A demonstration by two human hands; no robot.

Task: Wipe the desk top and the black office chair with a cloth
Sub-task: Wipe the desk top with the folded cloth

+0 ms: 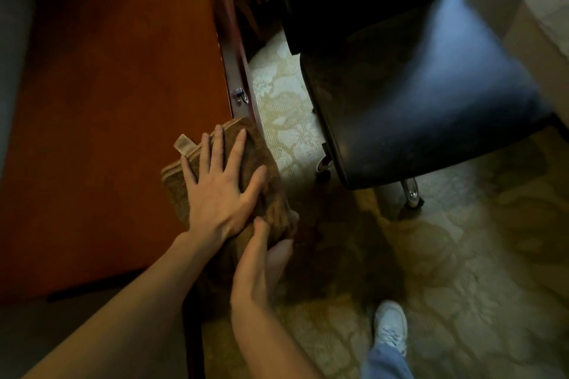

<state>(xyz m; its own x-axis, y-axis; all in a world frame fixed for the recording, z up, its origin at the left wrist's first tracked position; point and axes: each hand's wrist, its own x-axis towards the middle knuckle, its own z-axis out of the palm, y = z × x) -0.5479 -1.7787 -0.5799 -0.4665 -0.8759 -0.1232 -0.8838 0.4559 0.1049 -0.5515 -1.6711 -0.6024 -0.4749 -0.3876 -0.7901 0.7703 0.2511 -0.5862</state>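
Note:
A brown folded cloth [264, 163] with a pale tag lies at the right edge of the reddish wooden desk top [107, 108], hanging partly over the edge. My left hand [221, 181] presses flat on it with fingers spread. My right hand [261, 258] grips the hanging part of the cloth from below, thumb on top. The black office chair [431, 95] stands to the right of the desk, apart from both hands, its seat shining.
A small metal pull [240, 95] sits on the desk's dark side rail. Patterned carpet [431, 271] covers the floor between desk and chair. The chair's chrome caster legs [411, 191] stand near my white shoe [390, 326]. A pale curtain hangs at top right.

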